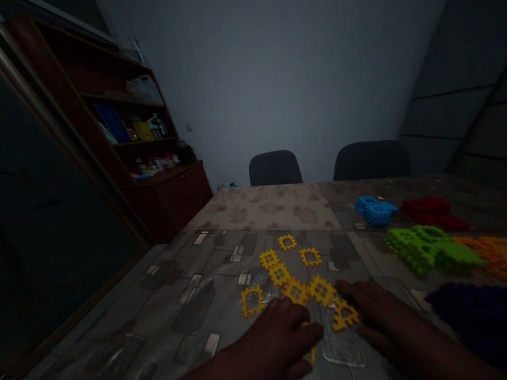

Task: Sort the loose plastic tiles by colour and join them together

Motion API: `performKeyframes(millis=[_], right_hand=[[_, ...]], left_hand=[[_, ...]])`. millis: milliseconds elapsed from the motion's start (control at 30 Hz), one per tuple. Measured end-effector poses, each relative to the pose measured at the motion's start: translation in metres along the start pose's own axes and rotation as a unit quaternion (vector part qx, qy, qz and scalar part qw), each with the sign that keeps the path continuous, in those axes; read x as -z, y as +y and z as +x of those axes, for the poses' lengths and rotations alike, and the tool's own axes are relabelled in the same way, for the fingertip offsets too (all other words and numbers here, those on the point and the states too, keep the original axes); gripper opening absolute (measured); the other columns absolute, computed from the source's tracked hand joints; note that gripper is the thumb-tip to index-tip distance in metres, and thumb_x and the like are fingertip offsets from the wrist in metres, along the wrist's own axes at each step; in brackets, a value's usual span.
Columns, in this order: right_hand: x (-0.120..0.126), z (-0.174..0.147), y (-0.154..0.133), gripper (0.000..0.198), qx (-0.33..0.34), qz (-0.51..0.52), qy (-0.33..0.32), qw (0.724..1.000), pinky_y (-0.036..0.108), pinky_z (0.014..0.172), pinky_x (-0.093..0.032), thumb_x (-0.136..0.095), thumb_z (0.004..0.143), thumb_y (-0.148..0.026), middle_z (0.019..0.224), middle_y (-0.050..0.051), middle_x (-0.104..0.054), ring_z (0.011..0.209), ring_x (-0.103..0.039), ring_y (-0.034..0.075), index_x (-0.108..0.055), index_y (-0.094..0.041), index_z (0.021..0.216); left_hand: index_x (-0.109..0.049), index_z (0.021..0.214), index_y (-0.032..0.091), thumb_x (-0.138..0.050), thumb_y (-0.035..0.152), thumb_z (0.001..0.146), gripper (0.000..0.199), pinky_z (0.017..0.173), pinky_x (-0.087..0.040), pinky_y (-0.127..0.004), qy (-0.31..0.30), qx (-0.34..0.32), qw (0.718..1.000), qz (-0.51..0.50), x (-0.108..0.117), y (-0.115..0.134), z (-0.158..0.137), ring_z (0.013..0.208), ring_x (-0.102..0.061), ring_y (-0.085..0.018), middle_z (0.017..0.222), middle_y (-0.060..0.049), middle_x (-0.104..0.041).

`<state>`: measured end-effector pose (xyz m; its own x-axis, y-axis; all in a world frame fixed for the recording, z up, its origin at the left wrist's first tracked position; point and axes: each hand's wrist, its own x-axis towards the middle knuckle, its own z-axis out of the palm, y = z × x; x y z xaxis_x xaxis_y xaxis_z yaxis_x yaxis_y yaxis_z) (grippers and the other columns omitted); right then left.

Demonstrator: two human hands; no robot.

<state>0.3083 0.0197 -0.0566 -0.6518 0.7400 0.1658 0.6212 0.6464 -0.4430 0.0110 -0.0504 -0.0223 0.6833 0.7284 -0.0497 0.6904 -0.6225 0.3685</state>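
Note:
Several flat yellow toothed toy tiles lie on the patterned tablecloth in front of me. Some carry a four-pane window, such as the window tile (280,274); others have an arched or larger opening, like the tile (252,301) at the left. My left hand (277,338) is low over the cloth, its fingers bent and apart, with a yellow tile (311,355) partly hidden under them. To the right, my right hand (376,306) lies with fingers stretched out beside a yellow tile with an arched opening (344,314). Whether its fingertips touch that tile is too dark to tell.
On the right of the table (273,208) are piles of blue (375,211), red (431,212), green (433,250), orange (489,253) and dark purple (471,316) pieces. Two dark chairs (275,168) stand behind it. A wooden shelf unit (166,195) is at the left.

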Motion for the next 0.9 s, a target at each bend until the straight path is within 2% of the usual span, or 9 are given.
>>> performKeyframes(millis=[67,167,267,333,433,500,600,733,900], right_hand=[[0.0,-0.001,0.0,0.071,0.0,-0.002,-0.003,1.0,0.051,0.1,-0.054,-0.061,0.082,-0.016,0.135,0.011,-0.067,0.12,-0.064,0.032,-0.05,-0.031,0.15],[-0.003,-0.002,0.003,0.069,-0.007,-0.009,-0.007,1.0,0.053,0.102,-0.053,-0.061,0.084,-0.017,0.138,0.011,-0.066,0.123,-0.063,0.032,-0.05,-0.031,0.151],[-0.009,-0.003,0.008,0.066,-0.007,-0.016,0.003,1.0,0.058,0.104,-0.05,-0.061,0.085,-0.019,0.141,0.013,-0.064,0.126,-0.061,0.034,-0.052,-0.031,0.15],[-0.011,-0.003,0.011,0.065,-0.003,-0.007,0.006,1.0,0.056,0.102,-0.052,-0.06,0.086,-0.019,0.137,0.012,-0.065,0.123,-0.062,0.034,-0.052,-0.031,0.149],[-0.009,-0.003,0.014,0.064,-0.007,0.0,-0.002,1.0,0.053,0.101,-0.053,-0.062,0.088,-0.023,0.138,0.011,-0.066,0.124,-0.062,0.033,-0.051,-0.033,0.15],[-0.007,-0.003,0.013,0.062,-0.012,-0.008,-0.011,1.0,0.056,0.103,-0.052,-0.062,0.089,-0.026,0.142,0.011,-0.063,0.127,-0.061,0.035,-0.053,-0.033,0.15],[-0.003,-0.002,0.01,0.06,-0.014,-0.021,-0.015,1.0,0.058,0.103,-0.052,-0.062,0.089,-0.028,0.144,0.013,-0.062,0.129,-0.06,0.038,-0.055,-0.032,0.148],[0.0,0.0,0.006,0.058,-0.024,-0.025,-0.018,0.999,0.057,0.104,-0.052,-0.062,0.089,-0.031,0.143,0.013,-0.064,0.129,-0.06,0.038,-0.057,-0.03,0.147],[-0.007,-0.002,0.015,0.06,-0.036,-0.017,-0.037,0.999,0.06,0.109,-0.046,-0.061,0.092,-0.037,0.149,0.014,-0.058,0.135,-0.054,0.039,-0.053,-0.029,0.15]], left_hand=[[-0.055,0.134,0.029,-0.077,0.032,0.085,0.053,0.093,-0.046,-0.04,0.01,0.004,1.0,-0.028,0.004,0.001,-0.002,0.108,-0.057,-0.029,0.124,-0.008,-0.062],[-0.054,0.139,0.03,-0.079,0.024,0.079,0.066,0.09,-0.05,-0.036,0.073,0.02,0.99,-0.118,0.014,0.002,-0.006,0.106,-0.059,-0.025,0.122,-0.007,-0.06],[-0.056,0.14,0.029,-0.076,0.016,0.074,0.07,0.095,-0.05,-0.036,0.162,0.052,0.962,-0.212,0.028,0.0,-0.009,0.108,-0.059,-0.023,0.122,-0.005,-0.06],[-0.062,0.134,0.027,-0.072,0.016,0.074,0.062,0.099,-0.049,-0.038,0.201,0.073,0.942,-0.26,0.039,-0.003,-0.01,0.111,-0.059,-0.023,0.119,-0.005,-0.061],[-0.065,0.127,0.025,-0.068,0.019,0.074,0.053,0.104,-0.048,-0.041,0.223,0.088,0.921,-0.308,0.052,-0.007,-0.016,0.117,-0.058,-0.025,0.122,-0.006,-0.06],[-0.065,0.126,0.027,-0.067,0.017,0.073,0.054,0.108,-0.047,-0.041,0.218,0.094,0.92,-0.312,0.054,-0.007,-0.024,0.12,-0.056,-0.025,0.126,-0.006,-0.059],[-0.064,0.128,0.029,-0.067,0.011,0.069,0.062,0.108,-0.045,-0.04,0.197,0.107,0.929,-0.296,0.041,-0.007,-0.039,0.121,-0.055,-0.025,0.127,-0.005,-0.059],[-0.06,0.131,0.03,-0.069,0.009,0.066,0.068,0.098,-0.051,-0.036,0.193,0.098,0.941,-0.259,0.008,-0.011,-0.059,0.112,-0.06,-0.024,0.121,-0.004,-0.06],[-0.045,0.144,0.035,-0.065,0.005,0.07,0.082,0.114,-0.041,-0.045,0.192,0.124,0.962,-0.151,-0.011,-0.02,-0.077,0.132,-0.05,-0.029,0.141,-0.005,-0.053]])
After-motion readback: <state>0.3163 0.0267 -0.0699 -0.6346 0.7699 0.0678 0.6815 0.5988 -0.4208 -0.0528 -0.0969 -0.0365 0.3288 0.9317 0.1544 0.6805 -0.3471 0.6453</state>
